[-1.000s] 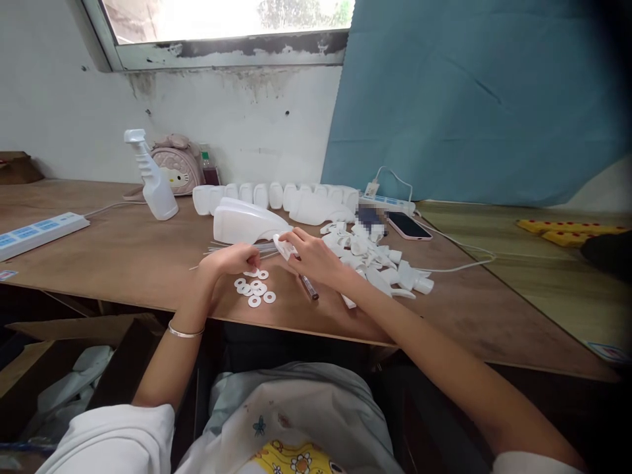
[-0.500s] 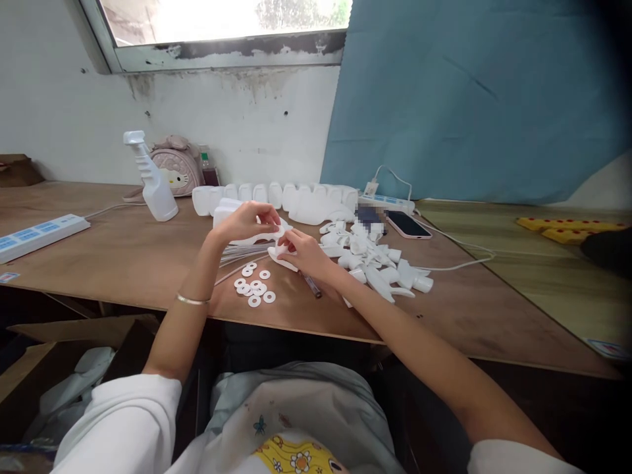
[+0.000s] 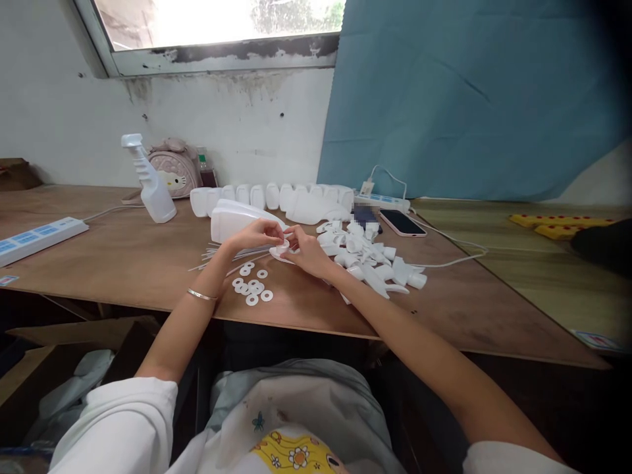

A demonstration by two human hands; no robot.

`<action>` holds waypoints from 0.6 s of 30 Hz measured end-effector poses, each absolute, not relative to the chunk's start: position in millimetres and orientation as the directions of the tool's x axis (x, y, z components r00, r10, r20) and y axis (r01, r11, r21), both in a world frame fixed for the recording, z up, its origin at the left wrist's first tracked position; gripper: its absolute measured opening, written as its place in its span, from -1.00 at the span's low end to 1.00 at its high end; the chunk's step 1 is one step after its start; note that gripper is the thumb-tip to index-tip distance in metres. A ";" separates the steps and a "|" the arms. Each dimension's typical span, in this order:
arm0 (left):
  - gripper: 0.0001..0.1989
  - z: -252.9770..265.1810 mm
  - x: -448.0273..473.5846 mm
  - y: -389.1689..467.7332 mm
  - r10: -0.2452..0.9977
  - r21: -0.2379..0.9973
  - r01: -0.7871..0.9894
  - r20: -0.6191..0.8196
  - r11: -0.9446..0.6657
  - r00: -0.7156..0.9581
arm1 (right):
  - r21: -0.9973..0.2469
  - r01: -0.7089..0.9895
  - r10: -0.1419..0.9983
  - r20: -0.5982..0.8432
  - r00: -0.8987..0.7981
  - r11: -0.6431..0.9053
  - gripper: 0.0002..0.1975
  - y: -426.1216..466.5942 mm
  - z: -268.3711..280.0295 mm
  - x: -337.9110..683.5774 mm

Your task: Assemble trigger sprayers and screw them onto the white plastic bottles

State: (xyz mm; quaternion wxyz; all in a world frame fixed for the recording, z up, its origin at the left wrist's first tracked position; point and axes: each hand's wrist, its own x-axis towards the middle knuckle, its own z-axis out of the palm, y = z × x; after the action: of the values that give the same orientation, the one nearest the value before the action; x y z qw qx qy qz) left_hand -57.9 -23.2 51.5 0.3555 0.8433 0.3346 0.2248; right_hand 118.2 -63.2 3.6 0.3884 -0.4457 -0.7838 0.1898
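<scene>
The right hand (image 3: 307, 253) is gripping a white spray head (image 3: 279, 251) just beyond the washers (image 3: 253, 287). The left hand (image 3: 261, 232) is touching the head with bunched fingertips; whether they are pinching anything, I cannot tell. Thin tubes (image 3: 253, 253) are lying just behind the washers, bottles (image 3: 230, 222) are resting farther behind them, loose heads (image 3: 351, 242) are lying heaped to their right, and a phone (image 3: 402, 222) is lying beyond them, far right.

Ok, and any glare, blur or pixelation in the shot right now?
In the head view: the window is mostly blown out to white; the upper right corner is dark; a patch beside the phone is pixelated; the white part in the right hand shows little detail.
</scene>
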 end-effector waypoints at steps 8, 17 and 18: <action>-0.80 52.0 -58.6 -24.5 0.733 0.710 0.423 0.193 -0.563 0.652 | -0.615 0.578 0.840 0.455 -0.296 0.536 -0.64 -63.9 3.9 118.3; -0.64 48.9 -59.0 -25.5 0.715 0.723 0.419 0.147 -0.549 0.683 | -0.598 0.603 0.842 0.461 -0.280 0.528 -0.67 -65.5 4.7 119.0; -0.65 47.8 -58.7 -24.9 0.715 0.720 0.420 0.150 -0.552 0.682 | -0.594 0.609 0.843 0.459 -0.280 0.525 -0.67 -65.5 4.7 118.9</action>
State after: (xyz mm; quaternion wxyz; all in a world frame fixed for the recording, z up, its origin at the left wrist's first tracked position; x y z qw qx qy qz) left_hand -58.7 -24.9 47.8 0.3367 0.8531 0.3327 0.2193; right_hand 118.9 -65.5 4.7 0.3823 -0.4625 -0.7852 0.1529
